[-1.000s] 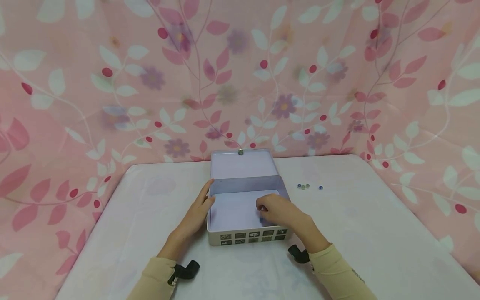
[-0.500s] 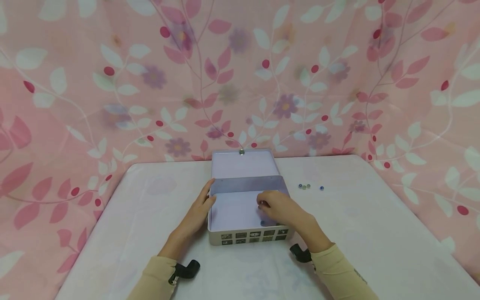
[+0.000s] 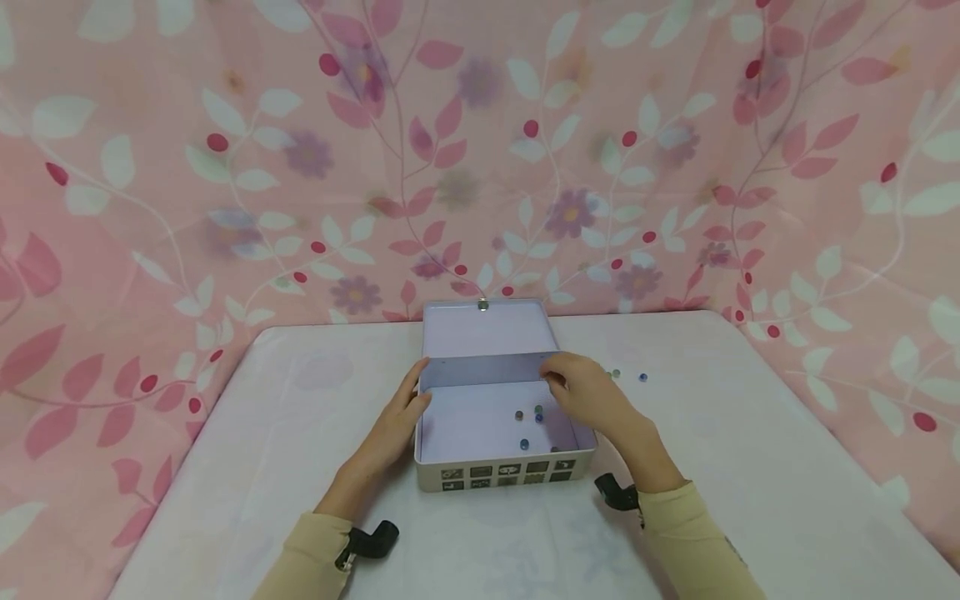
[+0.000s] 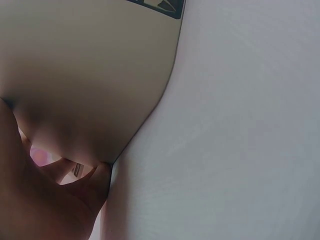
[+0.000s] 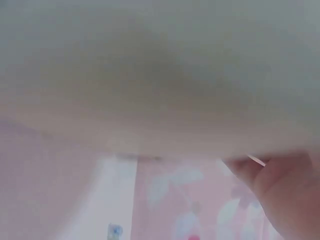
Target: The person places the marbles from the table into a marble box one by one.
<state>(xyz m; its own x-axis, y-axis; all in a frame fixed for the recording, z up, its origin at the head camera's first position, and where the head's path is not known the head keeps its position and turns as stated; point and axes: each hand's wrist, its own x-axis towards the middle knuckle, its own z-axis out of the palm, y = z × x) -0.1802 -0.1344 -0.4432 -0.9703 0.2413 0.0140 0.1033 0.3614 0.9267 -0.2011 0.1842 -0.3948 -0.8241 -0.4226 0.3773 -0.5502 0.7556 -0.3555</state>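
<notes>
Your pale box sits flat, its lid open at 12 o'clock and dark squares patterning the 6 o'clock wall. Inside, you have marbles — small, round, some bluish, some greenish — lying loose toward 3 to 5 o'clock. More marbles lie outside at 2 o'clock.

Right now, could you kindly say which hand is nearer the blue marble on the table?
Right: the right hand is over the right side of the box, left of the blue marble; the left hand touches the box's left side, farther away.
</notes>
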